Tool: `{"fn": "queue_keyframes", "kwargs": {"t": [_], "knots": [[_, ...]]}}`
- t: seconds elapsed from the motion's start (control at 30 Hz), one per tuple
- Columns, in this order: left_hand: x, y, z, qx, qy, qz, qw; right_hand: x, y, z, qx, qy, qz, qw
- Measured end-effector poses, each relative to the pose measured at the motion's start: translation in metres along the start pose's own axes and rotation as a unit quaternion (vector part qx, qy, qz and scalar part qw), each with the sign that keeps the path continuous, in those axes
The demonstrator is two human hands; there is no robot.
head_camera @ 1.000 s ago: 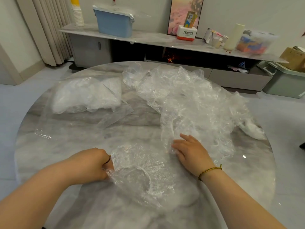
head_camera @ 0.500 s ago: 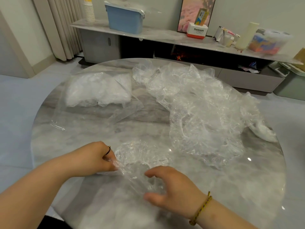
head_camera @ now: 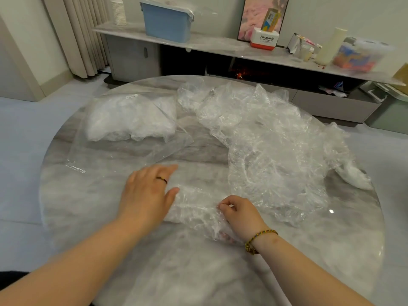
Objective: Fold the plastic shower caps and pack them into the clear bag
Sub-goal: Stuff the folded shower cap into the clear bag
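Observation:
A crumpled clear shower cap lies folded over on the round marble table, between my hands. My left hand lies flat with fingers straight, its thumb against the cap's left edge. My right hand pinches the cap's right side with curled fingers. A big loose heap of clear shower caps spreads over the table's right half. The clear bag lies flat at the back left, holding a white wad of folded caps, its open mouth toward me.
Behind the table runs a low marble shelf with a blue bin, a stack of paper cups, a white and red box, a picture and a clear tub. A curtain hangs at the back left. One cap lies near the table's right edge.
My left hand has let go of the cap's edge and opened flat beside it. My right hand has moved onto the folded cap and pinched it. The cap is more compact.

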State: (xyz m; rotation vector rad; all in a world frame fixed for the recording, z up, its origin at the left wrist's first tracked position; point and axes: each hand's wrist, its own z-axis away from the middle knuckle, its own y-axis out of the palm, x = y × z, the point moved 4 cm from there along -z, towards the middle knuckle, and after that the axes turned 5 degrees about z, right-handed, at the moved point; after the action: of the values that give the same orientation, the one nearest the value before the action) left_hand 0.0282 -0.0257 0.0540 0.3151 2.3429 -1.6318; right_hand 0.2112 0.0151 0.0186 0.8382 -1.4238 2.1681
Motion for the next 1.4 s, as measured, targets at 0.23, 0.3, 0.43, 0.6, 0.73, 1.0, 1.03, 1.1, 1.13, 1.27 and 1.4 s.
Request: {"fn": "queue_keyframes", "kwargs": {"t": [0.23,0.3,0.43,0.6,0.73,1.0,1.03,1.1,1.13,1.27,1.4], "knots": [[-0.030,0.040,0.012,0.189,0.083,-0.041,0.978,-0.005,-0.013,0.000,0.008,0.079,-0.081,0.994],[-0.026,0.049,0.012,0.215,0.066,-0.034,0.974,-0.005,-0.017,0.000,-0.015,0.058,-0.054,0.997],[-0.025,0.060,0.014,0.267,0.054,-0.039,0.962,0.020,-0.026,0.012,-0.213,-0.146,0.179,0.949],[-0.024,0.061,0.013,0.249,0.046,-0.016,0.967,0.031,0.012,0.017,-0.227,-0.303,0.321,0.868],[-0.022,0.063,0.013,0.258,0.035,-0.013,0.965,0.008,0.031,0.003,-0.102,-0.231,0.418,0.873],[-0.018,0.067,0.013,0.262,0.022,-0.012,0.965,-0.005,0.022,-0.003,-0.002,-0.171,0.388,0.906],[-0.018,0.067,0.013,0.263,0.023,-0.015,0.964,-0.004,0.022,-0.002,0.013,-0.177,0.395,0.902],[-0.018,0.069,0.014,0.269,0.025,-0.019,0.963,-0.004,0.021,-0.002,0.023,-0.177,0.400,0.899],[-0.018,0.069,0.014,0.272,0.025,-0.020,0.962,-0.007,0.023,-0.004,0.021,-0.171,0.398,0.901],[-0.019,0.069,0.014,0.278,0.023,-0.024,0.960,-0.008,0.024,-0.005,0.021,-0.173,0.386,0.906],[-0.018,0.068,0.014,0.283,0.020,-0.031,0.958,-0.008,0.025,-0.005,0.018,-0.171,0.379,0.909]]}}
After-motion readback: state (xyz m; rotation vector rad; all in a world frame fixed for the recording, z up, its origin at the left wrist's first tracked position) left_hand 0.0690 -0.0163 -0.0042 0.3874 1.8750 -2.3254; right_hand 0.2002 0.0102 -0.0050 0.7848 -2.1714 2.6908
